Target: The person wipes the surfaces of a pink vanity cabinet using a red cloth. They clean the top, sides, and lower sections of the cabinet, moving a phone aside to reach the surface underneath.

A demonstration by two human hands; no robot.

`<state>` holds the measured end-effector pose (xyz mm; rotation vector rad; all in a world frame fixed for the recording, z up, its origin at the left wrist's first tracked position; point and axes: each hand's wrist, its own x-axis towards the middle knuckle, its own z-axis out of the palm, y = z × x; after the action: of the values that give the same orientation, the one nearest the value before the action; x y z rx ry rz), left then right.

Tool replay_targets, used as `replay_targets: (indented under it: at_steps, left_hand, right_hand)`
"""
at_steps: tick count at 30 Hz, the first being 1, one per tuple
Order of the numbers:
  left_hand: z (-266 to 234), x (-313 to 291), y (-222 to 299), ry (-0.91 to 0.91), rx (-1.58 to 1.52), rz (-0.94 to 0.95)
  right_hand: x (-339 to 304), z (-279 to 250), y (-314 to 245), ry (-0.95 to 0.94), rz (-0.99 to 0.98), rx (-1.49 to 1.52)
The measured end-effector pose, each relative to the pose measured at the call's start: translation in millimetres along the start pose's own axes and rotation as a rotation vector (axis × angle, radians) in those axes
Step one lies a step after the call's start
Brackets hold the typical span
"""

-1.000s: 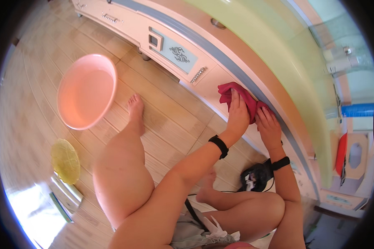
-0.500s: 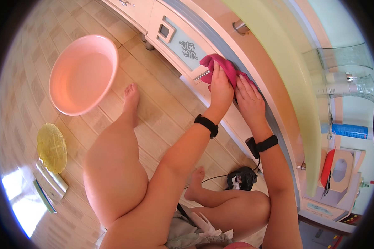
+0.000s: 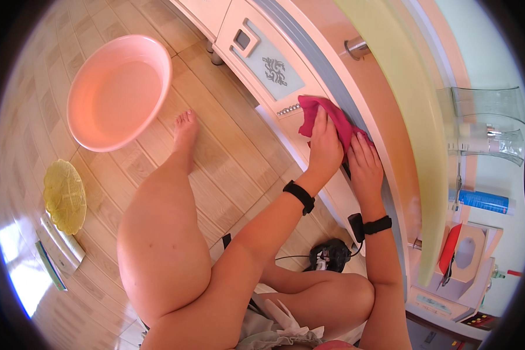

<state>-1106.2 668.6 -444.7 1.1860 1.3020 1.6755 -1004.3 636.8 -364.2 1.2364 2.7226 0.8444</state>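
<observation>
A magenta cloth (image 3: 328, 114) lies bunched against the top edge of a pale cabinet front (image 3: 296, 121) with a beaded handle. Its upper part is in my left hand (image 3: 325, 149), whose fingers press it against the front. Close beside, my right hand (image 3: 366, 170) has its fingers together on the cloth's other end, at the grey strip (image 3: 318, 67). The fingertips are partly covered by cloth, and that thumb is hidden. Black bands circle both wrists.
A pink basin (image 3: 119, 96) of water stands on the tiled floor, with a yellow leaf-patterned dish (image 3: 65, 197) nearer. A black bag (image 3: 329, 255) and a cable lie by the cabinet. A pale green curved countertop (image 3: 423, 146) overhangs at right, below glass vessels (image 3: 487, 105).
Both hands and the cloth have slid a little along the cabinet edge toward me, leaving more of the beaded handle in sight. The whole view has shifted slightly.
</observation>
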Motion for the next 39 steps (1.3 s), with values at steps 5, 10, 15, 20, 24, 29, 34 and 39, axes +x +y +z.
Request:
replay_targets:
  at_steps: [5, 10, 15, 20, 24, 29, 34, 39]
  left_hand:
    - [0, 15, -9, -0.017, -0.071, -0.021]
    - [-3, 38, -12, 0.070, -0.037, 0.017]
    - [-13, 65, -11, 0.165, -0.080, 0.087]
    - [-6, 68, -11, 0.271, -0.160, 0.164]
    - [16, 1, 3, 0.034, -0.065, 0.046]
    - [19, -15, 6, -0.007, 0.098, 0.115]
    - [8, 6, -7, 0.169, 0.477, 0.280]
    - [6, 22, -13, 0.107, 0.517, 0.043]
  right_hand:
    - [-1, 7, -5, -0.006, 0.024, 0.020]
    - [13, 14, -12, 0.028, 0.021, 0.031]
    - [27, 17, -12, 0.051, 0.006, 0.002]
    - [27, 15, -8, 0.031, -0.027, 0.004]
    - [-21, 7, 3, -0.032, 0.005, 0.035]
    - [-53, 5, 4, -0.096, 0.039, -0.043]
    - [-42, -2, 1, -0.118, 0.022, -0.067]
    - [4, -7, -3, -0.113, 0.023, -0.035]
